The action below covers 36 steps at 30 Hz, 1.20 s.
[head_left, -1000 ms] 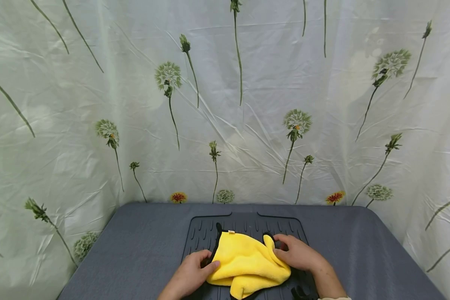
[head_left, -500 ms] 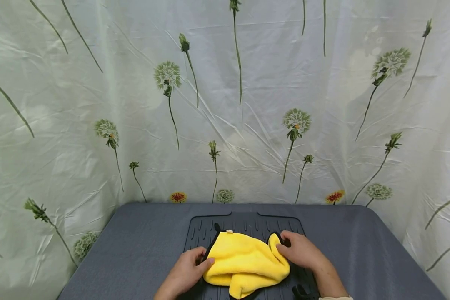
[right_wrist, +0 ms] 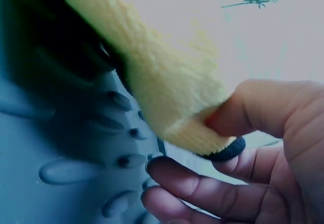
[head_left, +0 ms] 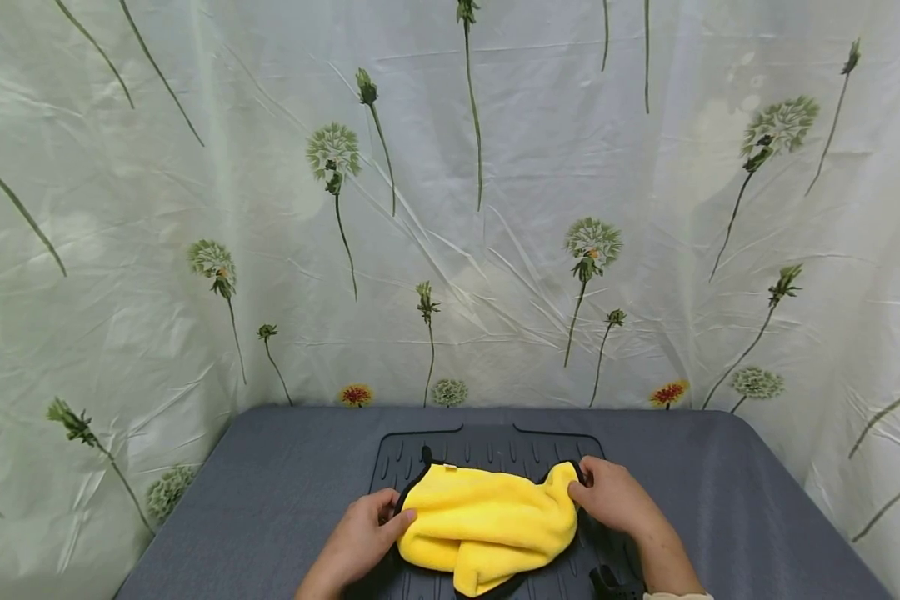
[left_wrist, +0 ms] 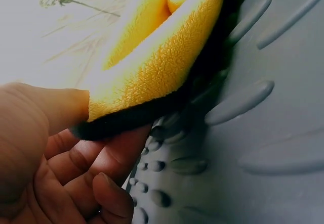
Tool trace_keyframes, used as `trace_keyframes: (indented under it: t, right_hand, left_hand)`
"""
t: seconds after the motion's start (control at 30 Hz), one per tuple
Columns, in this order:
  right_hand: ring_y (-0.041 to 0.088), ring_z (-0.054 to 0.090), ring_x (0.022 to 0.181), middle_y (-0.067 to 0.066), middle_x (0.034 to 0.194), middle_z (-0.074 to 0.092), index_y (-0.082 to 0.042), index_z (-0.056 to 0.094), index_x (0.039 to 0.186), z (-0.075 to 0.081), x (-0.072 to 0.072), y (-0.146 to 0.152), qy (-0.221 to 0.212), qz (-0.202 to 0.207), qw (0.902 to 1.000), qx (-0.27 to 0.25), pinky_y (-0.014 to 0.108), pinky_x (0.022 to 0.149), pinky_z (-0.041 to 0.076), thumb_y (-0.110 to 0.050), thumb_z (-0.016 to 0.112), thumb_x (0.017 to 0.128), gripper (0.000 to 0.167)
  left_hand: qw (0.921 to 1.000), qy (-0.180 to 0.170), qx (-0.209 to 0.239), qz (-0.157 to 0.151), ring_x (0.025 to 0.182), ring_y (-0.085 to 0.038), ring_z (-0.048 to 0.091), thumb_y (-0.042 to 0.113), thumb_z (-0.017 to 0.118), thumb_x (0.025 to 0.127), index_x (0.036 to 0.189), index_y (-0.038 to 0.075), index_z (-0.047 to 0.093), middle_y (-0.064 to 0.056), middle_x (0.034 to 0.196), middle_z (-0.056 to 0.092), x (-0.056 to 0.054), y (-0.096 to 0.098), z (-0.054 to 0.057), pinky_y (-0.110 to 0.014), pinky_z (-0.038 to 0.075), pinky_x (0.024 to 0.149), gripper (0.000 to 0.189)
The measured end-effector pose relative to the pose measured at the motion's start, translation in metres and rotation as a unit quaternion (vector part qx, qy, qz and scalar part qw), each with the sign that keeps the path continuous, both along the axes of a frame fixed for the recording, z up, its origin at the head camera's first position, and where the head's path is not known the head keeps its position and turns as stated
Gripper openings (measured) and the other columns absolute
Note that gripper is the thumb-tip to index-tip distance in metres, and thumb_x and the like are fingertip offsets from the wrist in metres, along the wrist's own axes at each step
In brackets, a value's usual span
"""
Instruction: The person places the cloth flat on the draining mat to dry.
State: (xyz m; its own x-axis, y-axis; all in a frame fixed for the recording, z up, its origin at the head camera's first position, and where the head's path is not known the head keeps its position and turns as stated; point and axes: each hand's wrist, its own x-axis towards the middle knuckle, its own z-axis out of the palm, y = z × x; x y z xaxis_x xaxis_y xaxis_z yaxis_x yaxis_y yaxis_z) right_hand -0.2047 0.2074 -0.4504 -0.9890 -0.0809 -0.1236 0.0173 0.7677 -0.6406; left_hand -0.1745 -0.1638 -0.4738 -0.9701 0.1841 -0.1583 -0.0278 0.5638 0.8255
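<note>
A fluffy yellow cloth (head_left: 487, 517) with black edging stretches between my two hands over a dark ribbed mat. My left hand (head_left: 360, 533) pinches its left edge between thumb and fingers. In the left wrist view, the thumb presses the yellow pile (left_wrist: 152, 77) above the black border. My right hand (head_left: 618, 496) pinches the upper right corner, bunched into a fold. The right wrist view shows the black-trimmed tip of the cloth (right_wrist: 187, 97) between thumb and index finger, other fingers loosely curled below. The cloth's lower middle hangs in a folded flap.
The dark rubber mat (head_left: 495, 450) with raised ridges lies on a grey-covered table (head_left: 292, 467). A black object (head_left: 607, 581) sits at the mat's lower right. Behind the table hangs a pale curtain (head_left: 510, 275) printed with dandelions.
Both hands have moved apart, the left one leftward and the right one rightward and slightly up. The yellow cloth is drawn wider between them, its right corner pulled outward.
</note>
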Motion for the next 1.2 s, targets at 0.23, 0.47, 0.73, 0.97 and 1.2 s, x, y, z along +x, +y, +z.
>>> trace_keyframes:
  t: [0.23, 0.47, 0.73, 0.97, 1.2]
  right_hand:
    - [0.015, 0.030, 0.053, 0.000, 0.064, 0.037, -0.011, 0.042, 0.075, 0.005, 0.000, 0.007, 0.006, -0.013, 0.9998, 0.012, 0.027, 0.054, 0.026, -0.017, 0.061, 0.093, 0.027]
    - [0.015, 0.030, 0.055, 0.000, 0.067, 0.038, -0.010, 0.045, 0.082, 0.005, -0.001, 0.004, 0.001, 0.000, 0.9997, -0.026, 0.027, 0.055, 0.026, -0.019, 0.063, 0.098, 0.025]
    - [0.039, 0.063, 0.120, 0.028, 0.139, 0.058, 0.008, 0.041, 0.150, 0.007, -0.003, 0.005, -0.039, 0.087, 0.9910, -0.094, 0.051, 0.093, 0.056, -0.029, 0.068, 0.099, 0.069]
    - [0.024, 0.064, 0.106, 0.027, 0.137, 0.059, 0.011, 0.026, 0.156, 0.003, -0.001, 0.009, -0.106, 0.201, 0.9600, -0.164, 0.032, 0.080, 0.051, -0.013, 0.068, 0.091, 0.081]
    - [0.031, 0.063, 0.105, 0.032, 0.143, 0.052, 0.013, 0.017, 0.158, 0.000, 0.001, 0.004, -0.129, 0.179, 0.9638, -0.151, 0.037, 0.074, 0.050, -0.001, 0.071, 0.085, 0.092]
  left_hand:
    - [0.9992, 0.008, 0.000, 0.039, 0.059, -0.015, 0.045, 0.038, 0.069, 0.097, 0.097, 0.009, 0.064, 0.001, 0.071, 0.051, 0.001, -0.011, 0.003, -0.028, 0.037, 0.052, 0.030]
    - [0.9995, -0.002, 0.003, 0.032, 0.062, -0.016, 0.049, 0.042, 0.068, 0.098, 0.099, 0.009, 0.065, 0.001, 0.072, 0.055, 0.000, -0.017, 0.004, -0.029, 0.039, 0.054, 0.033]
    - [0.9970, -0.047, 0.021, -0.058, 0.073, -0.016, 0.055, 0.037, 0.075, 0.093, 0.100, 0.006, 0.068, 0.001, 0.082, 0.064, 0.002, -0.034, 0.008, -0.030, 0.044, 0.063, 0.032]
    - [0.9903, -0.087, 0.003, -0.108, 0.078, -0.019, 0.054, 0.038, 0.088, 0.079, 0.096, 0.012, 0.070, -0.001, 0.092, 0.064, -0.009, -0.047, -0.018, -0.032, 0.043, 0.064, 0.036]
    - [0.9887, -0.092, -0.054, -0.106, 0.097, -0.025, 0.044, 0.046, 0.094, 0.067, 0.088, 0.021, 0.069, 0.000, 0.103, 0.057, -0.022, -0.050, -0.049, -0.037, 0.040, 0.078, 0.041]
